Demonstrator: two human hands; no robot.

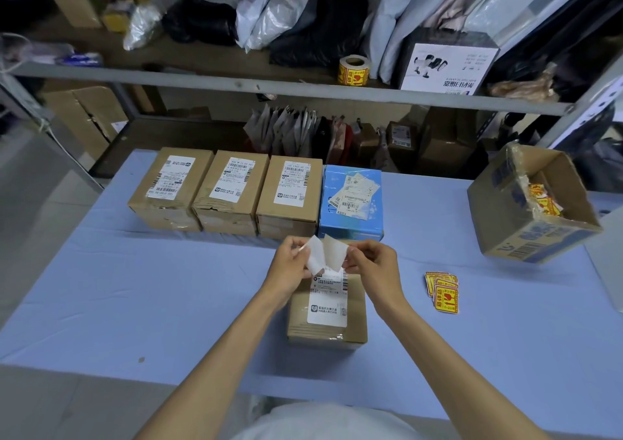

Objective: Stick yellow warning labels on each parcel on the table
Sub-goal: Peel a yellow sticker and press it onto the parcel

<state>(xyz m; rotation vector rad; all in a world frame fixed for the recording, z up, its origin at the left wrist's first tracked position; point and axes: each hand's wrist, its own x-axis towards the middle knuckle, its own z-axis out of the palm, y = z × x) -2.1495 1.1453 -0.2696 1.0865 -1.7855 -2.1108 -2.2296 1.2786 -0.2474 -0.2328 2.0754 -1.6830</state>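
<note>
A brown cardboard parcel point(326, 315) with a white shipping label lies on the blue table point(135, 288) in front of me. Above its far end, my left hand point(290, 264) pinches a white backing sheet point(316, 256). My right hand point(371, 261) pinches a label point(335, 252) seen from its pale back; the two pieces are spread apart in a V. A small pile of yellow warning labels point(442, 293) lies to the right of the parcel. Three brown parcels point(229, 190) and a blue parcel point(350, 200) stand in a row at the far side.
An open cardboard box point(532, 217) holding yellow label scraps sits at the table's right end. On the shelf behind stands a roll of yellow labels point(353, 70) beside a white box point(445, 65). Bags and cartons fill the shelves.
</note>
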